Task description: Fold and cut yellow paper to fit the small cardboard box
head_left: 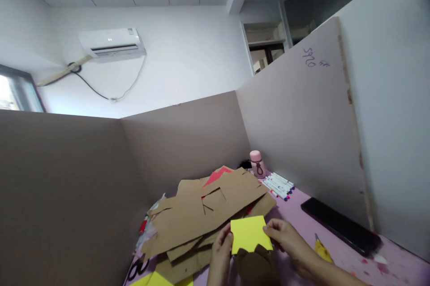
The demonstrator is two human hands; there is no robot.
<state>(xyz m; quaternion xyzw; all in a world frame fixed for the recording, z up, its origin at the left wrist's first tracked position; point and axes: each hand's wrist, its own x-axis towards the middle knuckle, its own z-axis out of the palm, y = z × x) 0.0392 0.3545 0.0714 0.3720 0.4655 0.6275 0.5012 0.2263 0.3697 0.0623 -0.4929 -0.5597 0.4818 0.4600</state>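
A piece of bright yellow paper [250, 232] is stretched between my two hands. My left hand [221, 248] pinches its left edge between thumb and fingers. At the right edge, my right hand [284, 237] grips the paper in the same way. Just below, a dark brown piece with a pointed, petal-like top edge [255, 266] overlaps the paper's lower edge. Its lower part runs out of the picture, and I cannot tell what it is.
Cut brown cardboard sheets [188, 218] are piled behind my hands. Black-handled scissors [137, 269] and yellow paper [154, 279] lie at left. At right are white markers [277, 185], a pink bottle [257, 165], a black phone [339, 225] and a yellow pointed tool [323, 251]. Grey partitions [188, 138] enclose the table.
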